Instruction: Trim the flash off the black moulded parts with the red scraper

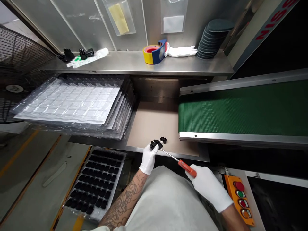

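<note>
- Left hand [148, 158]: narrow grip, black part [157, 145] above worktop [146, 123] near front edge.
- Right hand [207, 182] encloses red-handled tool [187, 168]; you'd best brace the part, shaft clear of gloved fingers.

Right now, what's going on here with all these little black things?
A person's gloved left hand is holding a small black part over a tan board. The gloved right hand grips a red-handled tool, its thin metal tip close to the part. Another black piece is just beyond the left fingertips. Lots more black things sit in a tray lower down on the left.
</note>
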`<control>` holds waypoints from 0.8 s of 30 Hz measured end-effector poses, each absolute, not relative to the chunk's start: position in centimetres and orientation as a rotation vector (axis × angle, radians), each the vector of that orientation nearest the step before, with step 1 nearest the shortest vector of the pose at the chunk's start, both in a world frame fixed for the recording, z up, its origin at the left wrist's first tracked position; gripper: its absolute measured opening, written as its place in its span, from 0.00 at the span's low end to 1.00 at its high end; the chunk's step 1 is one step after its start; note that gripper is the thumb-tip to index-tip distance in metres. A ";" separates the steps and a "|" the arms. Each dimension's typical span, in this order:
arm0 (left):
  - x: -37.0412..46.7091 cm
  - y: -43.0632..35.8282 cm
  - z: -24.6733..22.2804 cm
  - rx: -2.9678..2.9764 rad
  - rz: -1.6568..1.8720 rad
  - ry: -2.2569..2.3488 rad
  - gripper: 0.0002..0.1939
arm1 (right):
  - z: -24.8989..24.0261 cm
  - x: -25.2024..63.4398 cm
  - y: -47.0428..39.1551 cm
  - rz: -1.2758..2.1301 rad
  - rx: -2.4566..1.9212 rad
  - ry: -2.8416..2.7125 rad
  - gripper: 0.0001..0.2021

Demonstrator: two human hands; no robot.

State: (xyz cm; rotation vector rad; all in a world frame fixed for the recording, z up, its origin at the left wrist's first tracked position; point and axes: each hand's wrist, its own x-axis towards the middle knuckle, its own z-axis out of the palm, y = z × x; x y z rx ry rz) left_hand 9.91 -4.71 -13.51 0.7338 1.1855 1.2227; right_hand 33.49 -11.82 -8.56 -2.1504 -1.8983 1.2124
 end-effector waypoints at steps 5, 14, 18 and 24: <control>9.4 -4.6 -14.2 1.225 1.177 1.418 0.16 | -7.4 34.7 -11.9 1.233 -2.222 -1.947 0.09; 7.4 -3.6 -15.1 2.372 0.969 1.370 0.29 | -9.5 36.0 -13.1 1.402 -2.163 -1.798 0.12; 8.5 -3.7 -15.0 2.312 1.011 1.405 0.23 | -10.7 37.1 -13.9 1.460 -2.098 -1.709 0.12; 12.0 -4.9 -14.4 1.490 1.152 1.539 0.16 | -16.2 41.2 -16.2 1.416 -2.026 -1.251 0.15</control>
